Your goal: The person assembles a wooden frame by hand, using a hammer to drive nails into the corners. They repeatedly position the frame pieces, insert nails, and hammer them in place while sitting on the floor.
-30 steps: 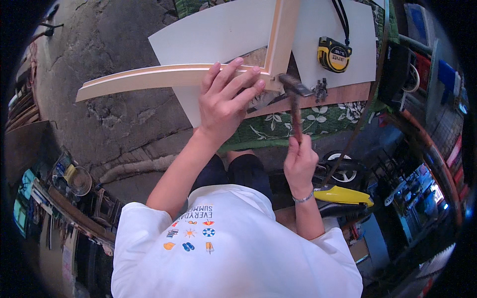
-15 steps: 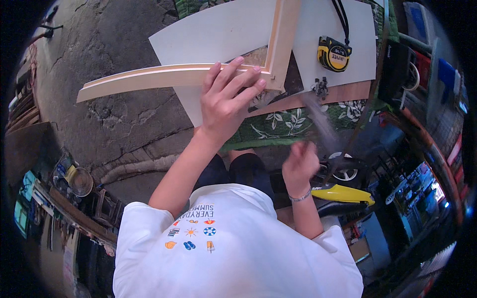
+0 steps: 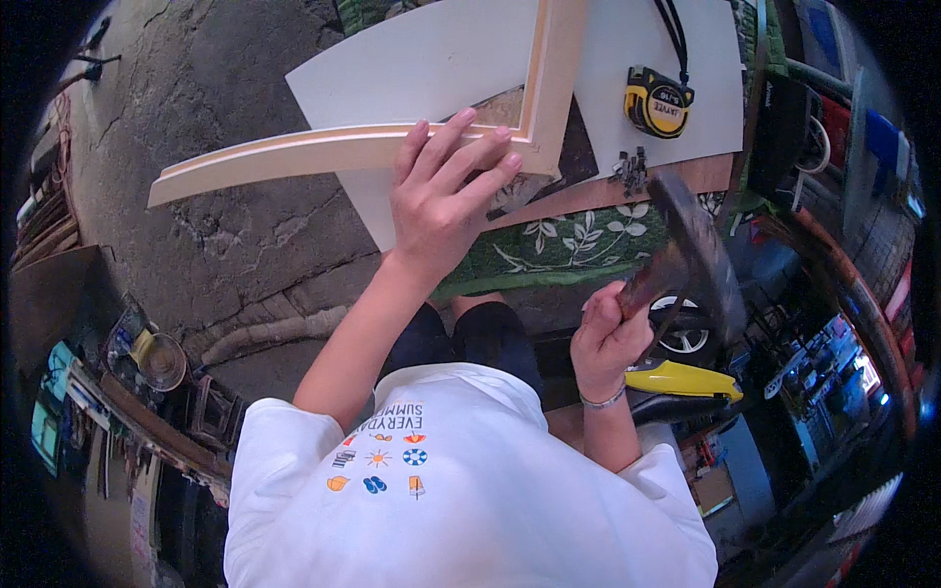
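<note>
My left hand [image 3: 436, 216] rests on an L-shaped wooden frame [image 3: 284, 155], pale with a stepped inner edge. Its fingers curl over the moulding just left of the corner and grip it; the thumb is hidden. Low on the right, my right hand [image 3: 610, 341] is closed around the handle of a hammer [image 3: 698, 245]. The hammer's dark head is blurred and apart from the frame. Beneath the frame's corner lies a dark flat piece [image 3: 578, 147]. A small heap of dark metal pieces [image 3: 629, 172] sits right of the corner.
A yellow and black tape measure [image 3: 659, 102] with a black strap lies on the white board [image 3: 392, 64]. Under the board are a reddish-brown wood strip [image 3: 588, 191] and a green leaf-patterned cloth [image 3: 549, 245]. A yellow and black object [image 3: 683, 380] stands beside my right wrist.
My right hand has moved slightly right, and the hammer has swung right and down, away from the frame's corner. My left hand and the frame have barely shifted.
</note>
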Motion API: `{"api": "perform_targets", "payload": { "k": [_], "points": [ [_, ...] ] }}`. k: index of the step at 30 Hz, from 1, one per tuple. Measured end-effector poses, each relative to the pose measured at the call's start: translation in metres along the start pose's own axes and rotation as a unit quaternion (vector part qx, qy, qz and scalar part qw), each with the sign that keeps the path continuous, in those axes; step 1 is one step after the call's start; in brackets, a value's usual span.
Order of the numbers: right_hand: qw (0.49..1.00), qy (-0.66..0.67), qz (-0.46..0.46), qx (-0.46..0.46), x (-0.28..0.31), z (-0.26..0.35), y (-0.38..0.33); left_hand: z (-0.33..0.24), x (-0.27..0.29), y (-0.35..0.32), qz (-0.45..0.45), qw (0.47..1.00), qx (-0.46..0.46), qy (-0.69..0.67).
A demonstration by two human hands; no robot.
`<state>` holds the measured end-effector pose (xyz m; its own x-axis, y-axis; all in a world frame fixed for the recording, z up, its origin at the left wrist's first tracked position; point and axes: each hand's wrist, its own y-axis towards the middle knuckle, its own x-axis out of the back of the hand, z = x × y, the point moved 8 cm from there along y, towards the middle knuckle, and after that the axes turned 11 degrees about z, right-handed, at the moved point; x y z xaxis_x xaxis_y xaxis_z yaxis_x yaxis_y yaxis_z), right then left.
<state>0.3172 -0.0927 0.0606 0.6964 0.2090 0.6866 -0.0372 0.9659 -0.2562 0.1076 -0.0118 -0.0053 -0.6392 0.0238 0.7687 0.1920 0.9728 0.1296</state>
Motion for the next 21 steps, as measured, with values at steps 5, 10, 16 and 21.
{"api": "perform_targets", "payload": {
  "k": [5, 10, 16, 21],
  "points": [
    [0.992, -0.044, 0.107, -0.039, -0.022, -0.023, 0.008, -0.001, -0.001, 0.0, 0.017, 1.0, -0.018, 0.005],
    [0.99, -0.051, -0.045, -0.122, 0.022, -0.058, 0.007, -0.006, -0.004, 0.006, 0.045, 0.997, -0.047, 0.035],
    [0.955, -0.182, -0.162, -0.171, 0.054, -0.125, 0.039, -0.017, -0.013, 0.012, 0.068, 0.994, -0.064, 0.064],
    [0.96, -0.224, -0.152, 0.068, 0.038, -0.062, 0.066, -0.02, -0.016, 0.012, 0.05, 0.996, -0.062, 0.031]
  ]
}}
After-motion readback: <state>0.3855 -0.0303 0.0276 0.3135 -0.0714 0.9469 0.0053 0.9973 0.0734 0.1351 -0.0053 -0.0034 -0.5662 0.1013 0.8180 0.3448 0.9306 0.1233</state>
